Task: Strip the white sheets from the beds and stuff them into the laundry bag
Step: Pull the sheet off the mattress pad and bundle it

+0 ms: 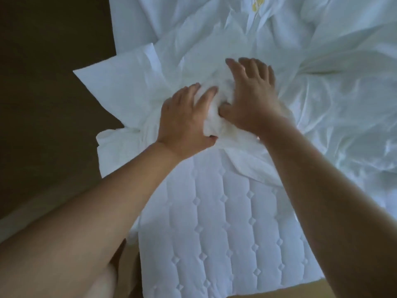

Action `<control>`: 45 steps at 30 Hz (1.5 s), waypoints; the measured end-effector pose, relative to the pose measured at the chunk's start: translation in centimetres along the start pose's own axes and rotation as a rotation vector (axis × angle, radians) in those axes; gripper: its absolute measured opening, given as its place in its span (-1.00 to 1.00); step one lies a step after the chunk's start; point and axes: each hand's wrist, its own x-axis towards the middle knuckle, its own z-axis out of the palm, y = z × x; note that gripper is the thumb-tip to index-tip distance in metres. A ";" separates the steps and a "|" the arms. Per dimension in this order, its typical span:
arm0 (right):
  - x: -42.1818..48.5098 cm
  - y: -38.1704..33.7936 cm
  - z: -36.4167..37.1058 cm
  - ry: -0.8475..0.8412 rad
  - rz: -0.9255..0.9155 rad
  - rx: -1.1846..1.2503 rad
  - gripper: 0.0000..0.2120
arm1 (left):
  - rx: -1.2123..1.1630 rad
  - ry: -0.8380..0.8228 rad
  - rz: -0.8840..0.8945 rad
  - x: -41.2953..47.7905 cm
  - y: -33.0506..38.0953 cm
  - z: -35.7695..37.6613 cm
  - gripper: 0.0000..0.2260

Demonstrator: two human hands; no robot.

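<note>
A crumpled white sheet (214, 50) lies bunched across the far part of the bed. The quilted mattress (225, 233) is bare in the near part. My left hand (184, 119) grips a wad of the sheet between thumb and fingers. Just to its right, my right hand (251, 97) lies on the same wad, fingers spread forward and thumb hooked into the cloth. The two hands nearly touch. A corner of the sheet (111, 87) sticks out over the bed's left edge. No laundry bag is in view.
Dark brown floor (43, 82) runs along the left of the bed. More rumpled white bedding (343, 104) covers the right side. A small yellow mark (256, 4) shows on the cloth at the top. A tan surface edge (279, 291) sits at the bottom.
</note>
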 end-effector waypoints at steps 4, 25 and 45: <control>-4.0 -1.7 2.7 0.263 -0.161 -0.009 -0.26 | -0.352 -0.294 -0.223 5.4 -3.6 -2.8 -0.09; 9.3 -4.7 -2.8 -0.035 -0.121 -0.079 0.08 | -0.088 -0.386 -0.084 13.1 -10.3 -4.7 -0.02; 9.4 -5.6 -4.2 -0.376 -0.268 -0.310 -0.07 | -0.849 -1.010 -0.480 13.6 -11.1 -6.0 -0.33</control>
